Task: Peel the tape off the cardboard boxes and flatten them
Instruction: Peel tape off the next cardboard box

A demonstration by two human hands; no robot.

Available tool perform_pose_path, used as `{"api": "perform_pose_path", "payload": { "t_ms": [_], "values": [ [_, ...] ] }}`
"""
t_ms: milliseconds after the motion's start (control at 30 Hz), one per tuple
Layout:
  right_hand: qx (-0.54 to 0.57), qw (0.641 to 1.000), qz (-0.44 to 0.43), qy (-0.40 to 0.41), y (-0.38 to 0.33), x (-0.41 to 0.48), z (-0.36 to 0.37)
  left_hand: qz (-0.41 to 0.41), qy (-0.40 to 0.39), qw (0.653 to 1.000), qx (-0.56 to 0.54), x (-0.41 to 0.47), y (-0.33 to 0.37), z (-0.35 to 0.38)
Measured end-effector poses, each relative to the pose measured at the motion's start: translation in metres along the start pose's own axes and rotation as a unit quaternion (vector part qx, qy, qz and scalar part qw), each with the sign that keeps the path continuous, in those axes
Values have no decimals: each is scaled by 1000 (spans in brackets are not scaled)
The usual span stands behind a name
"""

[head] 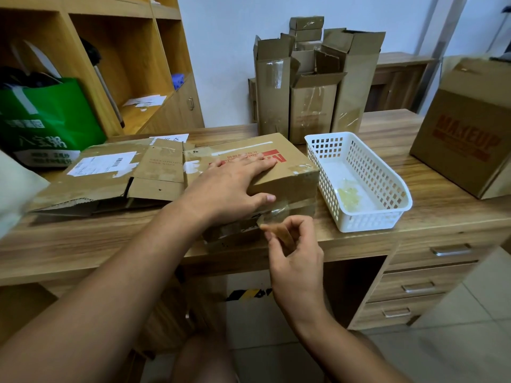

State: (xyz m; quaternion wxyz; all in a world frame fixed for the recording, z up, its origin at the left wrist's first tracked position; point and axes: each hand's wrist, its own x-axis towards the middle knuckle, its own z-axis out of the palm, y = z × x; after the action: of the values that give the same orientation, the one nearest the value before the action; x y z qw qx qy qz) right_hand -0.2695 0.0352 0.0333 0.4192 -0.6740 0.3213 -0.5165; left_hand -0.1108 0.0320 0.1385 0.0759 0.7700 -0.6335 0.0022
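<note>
- Head view, the main bit: the person is mid-peel on the red-printed cardboard box [279,175], which sits on the wooden desk [442,186] near its front edge, just beside the white plastic basket [372,225].
- Left hand [235,183] lies flat on the box top, fingers straight and pressing down, thumb resting over the near edge. It's pinning the box, not gripping it.
- Right hand [293,252] has thumb and fingertips pinched on the loose end of the clear tape [273,215] on the near face of the box. The rest of that strip looks stuck down along the front seam.
- My read on the step: tape removal on this box, flattening not yet started since it's standing as a full box.
- Next move probably calls for a steady pull along the seam while the left hand keeps the box down, so the tape lifts in one piece and doesn't snap or tear the card.
- The basket holds crumpled tape scraps [349,195], so that's likely where this strip goes.
- Elsewhere in this view: a flattened box [110,172] lies to the left, touching the one being worked on. Tall open boxes [312,100] stand at the back with tape on them, and a MAKEUP box [464,134] waits on the right.
</note>
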Motion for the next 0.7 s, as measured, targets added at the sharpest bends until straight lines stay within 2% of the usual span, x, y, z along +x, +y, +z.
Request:
{"api": "perform_pose_path", "payload": {
  "t_ms": [200, 300, 400, 467, 600, 700],
  "values": [
    [45, 999, 6, -14, -1, 3, -2, 2, 11, 1000, -2, 0, -1, 1],
    [61, 997, 38, -1, 2, 13, -11, -8, 23, 1000, -6, 0, 2, 1],
    [-12, 998, 55, -18, 12, 24, -19, -33, 65, 996, -45, 0, 6, -1],
    [-85, 996, 35, -18, 20, 33, -22, -36, 69, 996, -48, -1, 8, -4],
    [-167, 986, -16, 8, 25, 49, -30, -13, -16, 999, -30, -5, -2, -20],
    [-159, 987, -15, 18, 27, 55, -33, 1, -73, 996, -48, -9, -16, -29]
  ]
}}
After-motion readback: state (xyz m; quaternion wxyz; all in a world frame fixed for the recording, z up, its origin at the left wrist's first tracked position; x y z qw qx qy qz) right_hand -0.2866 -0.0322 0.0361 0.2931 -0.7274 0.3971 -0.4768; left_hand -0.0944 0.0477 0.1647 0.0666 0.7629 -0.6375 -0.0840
